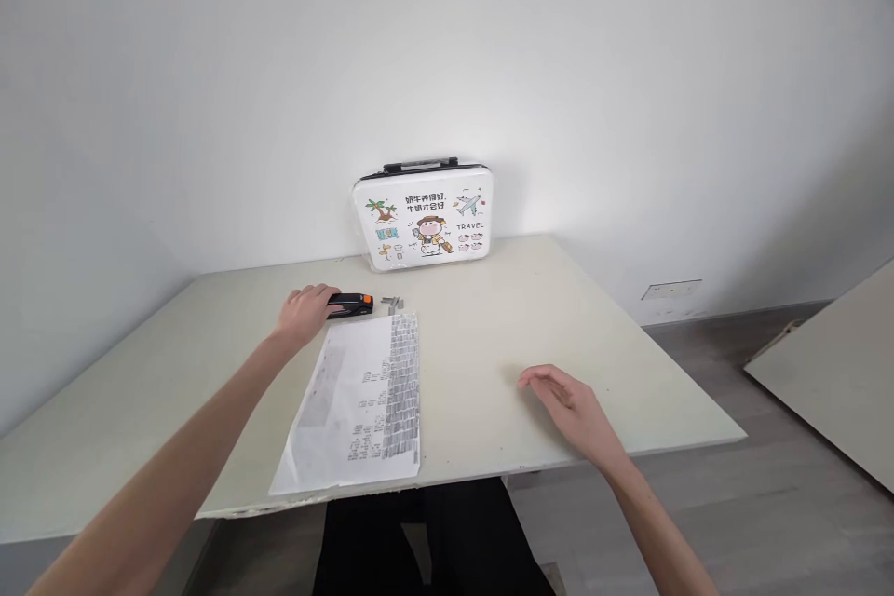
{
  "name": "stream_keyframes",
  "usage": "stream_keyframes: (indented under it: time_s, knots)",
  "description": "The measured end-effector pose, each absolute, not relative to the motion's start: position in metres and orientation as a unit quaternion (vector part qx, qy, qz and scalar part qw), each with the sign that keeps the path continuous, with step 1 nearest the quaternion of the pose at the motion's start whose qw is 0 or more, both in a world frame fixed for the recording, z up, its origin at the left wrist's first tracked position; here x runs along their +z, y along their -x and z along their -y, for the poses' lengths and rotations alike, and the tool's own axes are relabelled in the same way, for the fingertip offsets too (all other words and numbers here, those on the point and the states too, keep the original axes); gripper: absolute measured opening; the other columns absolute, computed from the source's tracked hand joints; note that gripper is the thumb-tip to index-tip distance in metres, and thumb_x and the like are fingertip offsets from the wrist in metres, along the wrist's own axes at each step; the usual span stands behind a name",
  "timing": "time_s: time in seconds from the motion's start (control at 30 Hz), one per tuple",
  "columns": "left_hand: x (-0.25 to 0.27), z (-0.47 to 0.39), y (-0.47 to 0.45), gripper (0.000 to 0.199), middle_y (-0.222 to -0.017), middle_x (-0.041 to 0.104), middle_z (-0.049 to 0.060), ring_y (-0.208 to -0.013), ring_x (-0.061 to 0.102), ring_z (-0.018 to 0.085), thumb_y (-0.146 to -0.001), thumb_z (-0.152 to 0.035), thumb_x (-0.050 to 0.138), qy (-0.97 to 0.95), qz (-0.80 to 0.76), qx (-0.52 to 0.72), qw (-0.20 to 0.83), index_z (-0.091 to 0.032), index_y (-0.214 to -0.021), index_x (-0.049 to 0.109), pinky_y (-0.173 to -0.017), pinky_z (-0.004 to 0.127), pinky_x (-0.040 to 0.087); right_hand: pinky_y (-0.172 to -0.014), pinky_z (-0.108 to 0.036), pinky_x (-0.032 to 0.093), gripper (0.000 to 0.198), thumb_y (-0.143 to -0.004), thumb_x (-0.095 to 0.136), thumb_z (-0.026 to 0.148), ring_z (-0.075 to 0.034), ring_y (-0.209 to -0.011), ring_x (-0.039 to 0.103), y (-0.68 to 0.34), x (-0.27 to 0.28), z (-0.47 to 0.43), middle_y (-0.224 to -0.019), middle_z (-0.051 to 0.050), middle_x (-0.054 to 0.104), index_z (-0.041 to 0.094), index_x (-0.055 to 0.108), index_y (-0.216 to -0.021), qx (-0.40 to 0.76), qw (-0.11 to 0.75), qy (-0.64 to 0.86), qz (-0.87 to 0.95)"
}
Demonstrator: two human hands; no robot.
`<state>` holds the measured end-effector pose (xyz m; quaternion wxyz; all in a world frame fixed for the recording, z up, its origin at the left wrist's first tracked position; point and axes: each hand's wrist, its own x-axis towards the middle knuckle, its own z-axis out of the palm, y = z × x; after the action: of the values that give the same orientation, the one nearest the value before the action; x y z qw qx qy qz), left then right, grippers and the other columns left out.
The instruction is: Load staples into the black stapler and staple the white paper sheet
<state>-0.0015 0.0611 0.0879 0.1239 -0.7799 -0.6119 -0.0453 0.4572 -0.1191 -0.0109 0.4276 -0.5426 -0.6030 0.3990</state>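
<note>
My left hand (308, 312) is closed over the rear part of a black stapler (355, 304) with an orange patch, at the far edge of a printed sheet of paper (363, 391). The fingers hide that end of the stapler. Just to its right lie several grey staple strips (393, 304), beside the paper's top edge. My right hand (564, 400) holds nothing; it is over the right side of the table near the front edge, its fingers loosely stretched and slightly bent. The paper lies flat, its near edge close to the table's front edge.
A white carry case (426, 219) with cartoon prints and a black handle stands upright against the wall at the back of the pale table (489, 317). A wall plate (671, 290) is low on the right. A pale panel (838, 363) stands beyond the table's right side.
</note>
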Motion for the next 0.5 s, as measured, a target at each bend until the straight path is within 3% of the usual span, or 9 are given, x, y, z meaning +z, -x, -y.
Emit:
stream_keyframes:
  time_s: [0.17,0.3,0.5]
  knots:
    - [0.1,-0.029,-0.028,0.034,-0.119,0.065,0.013,-0.108,0.063,0.03,-0.103,-0.037,0.04,0.795,0.574,-0.15,0.126,-0.023,-0.125,0.061,-0.099,0.046,0.046,-0.085,-0.032,0.054,0.036,-0.101,0.049,0.056,-0.027,-0.114,0.067,-0.456,-0.009,0.12,-0.115,-0.008,0.075,0.027,0.071,-0.1,0.4,0.428,0.542,0.603]
    - [0.101,0.002,-0.083,0.029,-0.11,0.065,0.009,-0.097,0.064,0.027,-0.103,-0.04,0.046,0.827,0.495,-0.266,0.028,-0.021,-0.119,0.061,-0.089,0.042,0.051,-0.086,-0.033,0.055,0.036,-0.1,0.051,0.056,-0.027,-0.114,0.068,-0.455,-0.011,0.119,-0.114,-0.009,0.076,0.027,0.071,-0.099,0.397,0.433,0.543,0.6]
    - [0.074,0.051,-0.177,0.02,-0.109,0.066,0.007,-0.096,0.064,0.025,-0.104,-0.035,0.053,0.886,0.382,-0.255,-0.061,-0.022,-0.118,0.059,-0.089,0.042,0.052,-0.098,-0.036,0.053,0.042,-0.097,0.054,0.063,-0.026,-0.112,0.069,-0.454,-0.007,0.118,-0.114,-0.01,0.076,0.025,0.067,-0.109,0.384,0.484,0.557,0.555]
